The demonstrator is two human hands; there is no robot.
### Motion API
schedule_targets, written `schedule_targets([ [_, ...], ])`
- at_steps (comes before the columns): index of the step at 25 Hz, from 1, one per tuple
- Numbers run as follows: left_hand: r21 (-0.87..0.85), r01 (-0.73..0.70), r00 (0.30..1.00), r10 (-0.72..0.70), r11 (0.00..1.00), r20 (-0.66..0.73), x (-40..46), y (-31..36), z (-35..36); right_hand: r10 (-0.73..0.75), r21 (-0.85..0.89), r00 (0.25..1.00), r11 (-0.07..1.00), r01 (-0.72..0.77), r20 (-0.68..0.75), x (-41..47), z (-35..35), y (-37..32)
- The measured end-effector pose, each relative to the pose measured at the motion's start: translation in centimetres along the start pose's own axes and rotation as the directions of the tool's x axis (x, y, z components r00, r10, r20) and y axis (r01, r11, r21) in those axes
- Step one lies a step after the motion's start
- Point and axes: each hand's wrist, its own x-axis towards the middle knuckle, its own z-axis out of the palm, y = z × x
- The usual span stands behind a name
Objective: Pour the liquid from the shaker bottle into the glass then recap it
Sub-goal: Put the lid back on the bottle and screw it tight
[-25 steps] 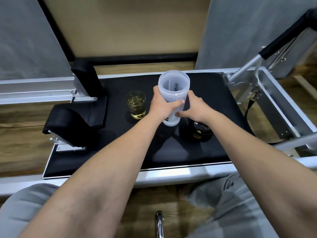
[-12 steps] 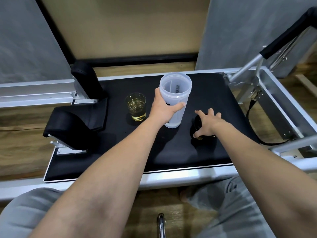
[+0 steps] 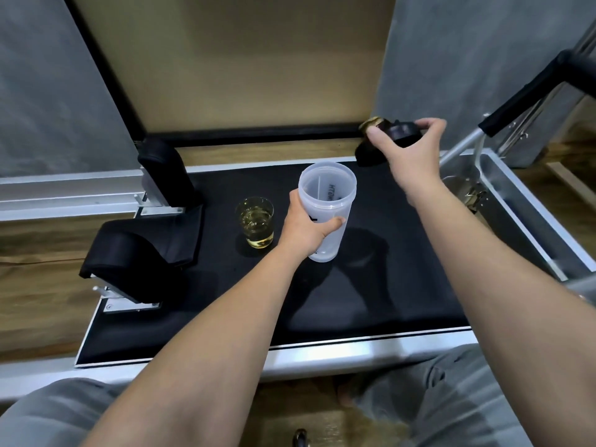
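On the far left a black padded rest [image 3: 142,250] is lying on the black mat [image 3: 387,285], and a second black pad [image 3: 167,172] is standing upright behind it, both well apart from the work. Going to the right, the glass [image 3: 256,222] is standing on the mat with yellow liquid [image 3: 258,235] inside, so I am judging that the pouring is already done and the recapping is the step in hand. Just beside the glass, the left hand [image 3: 304,230] is wrapping the shaker bottle [image 3: 325,211] around its lower half, with the fingers clamped on the frosted wall and the thumb at the front. The bottle is standing upright on the mat, its mouth is open, and it is looking empty to me. Further right and higher, the right hand [image 3: 409,156] is holding the black cap [image 3: 387,140] in the air, above and beyond the bottle; the fingers are closed around its rim and the cap is tilting. A gold-coloured part is showing at its far end, but I cannot tell what this is. The next move, as I judge it, is calling for levelling the cap, bringing it over the open mouth and seating it while the left hand is keeping the bottle steady. Nothing is standing between cap and mouth. At the far right, the metal frame [image 3: 532,221] and the padded bar [image 3: 529,95] are staying out of the way.
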Motion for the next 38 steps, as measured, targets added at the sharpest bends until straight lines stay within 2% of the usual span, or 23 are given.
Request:
schedule_targets([
  [5, -0.018, 0.007, 1.000, -0.007, 1.000, 0.007, 0.0, 0.2, 0.1, -0.147, 0.039, 0.985, 0.989, 0.144, 0.090, -3.0, 2.0, 0.4],
  [12, -0.073, 0.042, 0.999, -0.042, 0.996, 0.008, 0.5, 0.2, 0.3, -0.163, 0.042, 0.967, 0.987, 0.158, 0.195, -6.0, 4.0, 2.0],
  [15, -0.060, -0.025, 0.999, 0.024, 0.998, -0.031, 0.7, -0.2, 0.5, -0.180, 0.052, 0.959, 0.984, 0.173, 0.217, -6.9, 4.3, 3.0],
  [20, -0.076, 0.045, 0.999, -0.045, 0.996, 0.011, 0.8, 0.0, 0.4, -0.194, 0.079, 0.961, 0.980, 0.181, 0.199, -8.0, 4.5, 4.6],
  [23, -0.163, 0.063, 0.998, -0.063, 0.985, 0.009, 0.6, 0.3, 0.4, -0.219, 0.089, 0.948, 0.975, 0.203, 0.229, -8.7, 4.3, 4.8],
  [25, -0.310, 0.094, 0.995, -0.099, 0.946, 0.001, 0.5, 0.3, 0.3, -0.232, 0.053, 0.949, 0.973, 0.226, 0.213, -9.1, 3.8, 5.1],
  [27, -0.193, 0.056, 0.998, -0.059, 0.980, -0.012, 0.4, 0.3, 0.2, -0.284, 0.006, 0.950, 0.958, 0.286, 0.130, -8.8, 3.0, 4.6],
  [29, -0.076, 0.027, 0.999, -0.029, 0.997, -0.025, 0.5, 0.5, 0.5, -0.387, -0.068, 0.918, 0.917, 0.393, 0.088, -7.3, 2.1, 2.8],
  [30, -0.066, 0.045, 0.999, -0.046, 0.997, -0.021, 0.6, 0.5, 0.5, -0.448, -0.132, 0.884, 0.876, 0.464, 0.134, -6.0, 1.8, 1.7],
  [32, -0.072, 0.065, 0.998, -0.067, 0.995, -0.016, 0.6, 0.8, 0.8, -0.523, -0.266, 0.757, 0.723, 0.637, 0.392, -3.4, 1.4, -0.6],
  [34, -0.262, 0.169, 0.982, -0.184, 0.950, -0.033, 0.9, 1.5, 0.9, -0.417, -0.354, 0.598, 0.527, 0.773, 0.684, -1.6, 1.6, -2.4],
  [35, -0.349, 0.225, 0.968, -0.249, 0.910, -0.026, 1.0, 1.7, 0.8, -0.322, -0.376, 0.545, 0.458, 0.806, 0.774, -1.3, 1.9, -2.9],
  [36, -0.322, 0.235, 0.964, -0.263, 0.917, -0.046, 1.2, 1.6, 1.0, -0.240, -0.388, 0.524, 0.442, 0.809, 0.818, -1.3, 2.2, -2.9],
  [38, -0.345, 0.282, 0.943, -0.324, 0.895, -0.069, 0.8, 1.6, 0.8, -0.189, -0.420, 0.571, 0.505, 0.754, 0.799, -2.1, 2.8, -2.2],
])
